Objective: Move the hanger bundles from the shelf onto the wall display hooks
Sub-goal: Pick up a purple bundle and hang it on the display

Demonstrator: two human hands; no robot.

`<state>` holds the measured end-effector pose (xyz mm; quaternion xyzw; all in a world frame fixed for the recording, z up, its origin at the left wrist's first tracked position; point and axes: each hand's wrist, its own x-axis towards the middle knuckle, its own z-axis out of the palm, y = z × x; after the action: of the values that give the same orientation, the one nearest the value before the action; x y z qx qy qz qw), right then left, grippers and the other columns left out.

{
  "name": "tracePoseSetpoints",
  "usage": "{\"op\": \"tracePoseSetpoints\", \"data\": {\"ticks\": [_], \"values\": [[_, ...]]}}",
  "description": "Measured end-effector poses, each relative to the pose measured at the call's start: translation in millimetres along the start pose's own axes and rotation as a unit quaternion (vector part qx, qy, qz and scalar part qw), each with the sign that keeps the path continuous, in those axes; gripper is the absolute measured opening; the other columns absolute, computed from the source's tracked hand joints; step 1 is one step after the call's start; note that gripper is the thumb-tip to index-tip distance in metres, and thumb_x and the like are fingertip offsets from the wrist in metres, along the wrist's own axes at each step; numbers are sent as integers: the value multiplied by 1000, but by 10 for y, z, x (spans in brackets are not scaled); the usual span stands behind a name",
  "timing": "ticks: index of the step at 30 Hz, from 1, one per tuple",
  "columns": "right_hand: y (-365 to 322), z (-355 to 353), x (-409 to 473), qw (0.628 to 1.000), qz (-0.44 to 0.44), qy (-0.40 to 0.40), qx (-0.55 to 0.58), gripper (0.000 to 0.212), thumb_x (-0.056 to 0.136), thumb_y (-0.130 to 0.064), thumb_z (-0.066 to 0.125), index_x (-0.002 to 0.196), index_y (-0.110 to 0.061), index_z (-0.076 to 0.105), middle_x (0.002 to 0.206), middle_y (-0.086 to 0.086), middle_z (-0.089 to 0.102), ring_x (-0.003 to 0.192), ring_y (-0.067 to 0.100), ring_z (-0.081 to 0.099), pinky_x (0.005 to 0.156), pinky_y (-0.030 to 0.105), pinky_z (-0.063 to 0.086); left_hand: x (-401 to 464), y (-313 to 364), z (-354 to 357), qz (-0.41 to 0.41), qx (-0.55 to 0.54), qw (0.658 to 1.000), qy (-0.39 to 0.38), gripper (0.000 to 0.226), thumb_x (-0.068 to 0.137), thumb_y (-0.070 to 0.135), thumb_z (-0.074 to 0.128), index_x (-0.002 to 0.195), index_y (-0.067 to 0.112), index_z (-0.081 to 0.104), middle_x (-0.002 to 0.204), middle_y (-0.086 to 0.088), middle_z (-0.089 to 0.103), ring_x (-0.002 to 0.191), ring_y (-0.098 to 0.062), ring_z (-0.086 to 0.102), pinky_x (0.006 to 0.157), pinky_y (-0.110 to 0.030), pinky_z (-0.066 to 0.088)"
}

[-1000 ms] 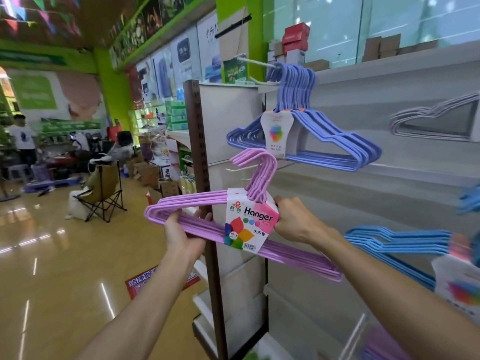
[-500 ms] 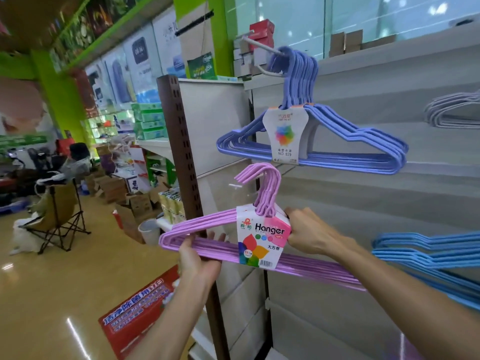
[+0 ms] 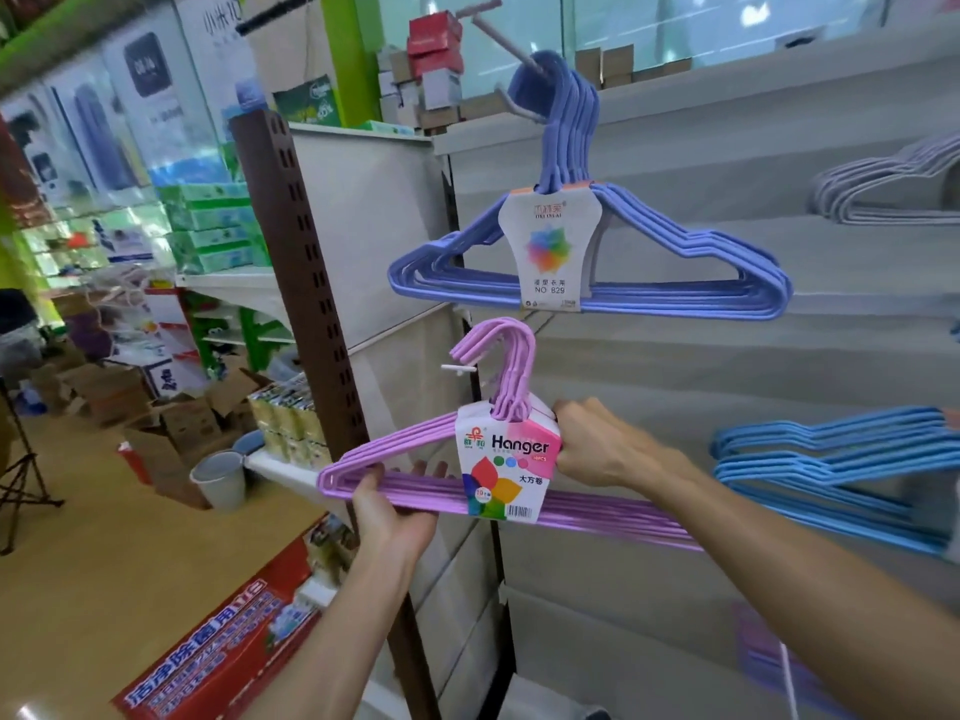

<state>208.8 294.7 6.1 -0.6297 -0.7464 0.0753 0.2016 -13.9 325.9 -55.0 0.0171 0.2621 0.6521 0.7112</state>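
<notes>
my two bare forearms reach up from the bottom edge toward a pink hanger bundle [image 3: 415,480], the landmark for everything here; my left hand [image 3: 387,504] cups the bundle's lower bar from beneath near its left tip, thumb in front, fingertips showing above the bar behind it; my right hand [image 3: 605,449] is clenched on the bundle's right shoulder, just right of its cardboard label [image 3: 506,467], which reads "hanger" over a coloured leaf design; the bundle is held in the air, tilted down to the right, against a pale panelled wall [image 3: 675,366]; the bundle's hooks curve over a short white display hook [image 3: 458,368] directly above the label, and i cannot tell whether they bear on it; just left of the bundle stands a brown slotted upright [image 3: 296,241]; right of the bundle a light blue hanger bundle [image 3: 831,470] hangs on the wall; above the pink bundle a periwinkle hanger bundle [image 3: 675,252] hangs from a long white peg [image 3: 511,49]; farther up to the right a pale lilac bundle [image 3: 883,194] hangs, blurred.
</notes>
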Motion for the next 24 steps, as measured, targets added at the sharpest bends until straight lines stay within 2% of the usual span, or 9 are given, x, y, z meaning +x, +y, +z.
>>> {"op": "tracePoseSetpoints", "data": {"ticks": [3, 7, 13, 17, 19, 22, 24], "values": [[-11, 22, -3, 1000, 24, -13, -3, 18, 88, -28, 64, 80, -14, 55, 78, 1, 66, 65, 21, 65, 54, 38, 56, 80, -67, -29, -24, 5, 1000, -7, 30, 98, 27, 54, 126, 17, 48, 113, -20, 61, 99, -37, 64, 78, -58, 50], [-20, 50, 16, 999, 45, -11, -23, 18, 88, -26, 62, 86, -10, 55, 82, 4, 64, 68, 24, 63, 52, 33, 48, 244, -125, -90, -39, 21, 999, -16, 12, 99, 25, 53, 105, 15, 54, 106, -19, 61, 95, -36, 64, 73, -56, 51], [-39, 152, 51, 997, 51, -10, -60, 22, 90, -25, 63, 96, -6, 54, 95, 13, 66, 76, 30, 63, 57, 33, 45, 443, -126, -113, -40, 38, 998, -16, 9, 101, 20, 48, 101, 15, 55, 99, -16, 64, 88, -33, 65, 64, -51, 51], [-52, 204, 101, 996, 52, -3, -69, 27, 89, -31, 63, 95, -7, 51, 99, 16, 65, 77, 35, 59, 61, 35, 43, 569, -90, -96, -43, 47, 998, -21, 12, 101, 18, 47, 100, 13, 57, 78, -15, 74, 68, -31, 73, 56, -46, 55], [-46, 232, 129, 996, 59, 4, -70, 26, 89, -30, 63, 95, -8, 49, 102, 17, 65, 80, 37, 60, 62, 35, 43, 654, -88, -75, -39, 54, 998, -20, 14, 102, 15, 45, 109, 13, 57, 91, -17, 72, 76, -32, 72, 56, -46, 55], [-22, 256, 181, 994, 74, 17, -82, 27, 90, -26, 63, 101, -5, 52, 108, 19, 64, 91, 40, 63, 68, 37, 49, 807, -110, -42, -34, 44, 998, -10, 30, 101, 11, 46, 130, 17, 52, 118, -19, 66, 95, -36, 68, 65, -55, 54], [-3, 265, 217, 992, 85, 25, -94, 28, 90, -24, 62, 107, -3, 53, 110, 20, 64, 93, 40, 63, 70, 38, 50, 877, -138, -15, -41, 53, 997, -23, 28, 103, 13, 44, 129, 18, 52, 114, -19, 67, 93, -37, 68, 63, -55, 55]]}}
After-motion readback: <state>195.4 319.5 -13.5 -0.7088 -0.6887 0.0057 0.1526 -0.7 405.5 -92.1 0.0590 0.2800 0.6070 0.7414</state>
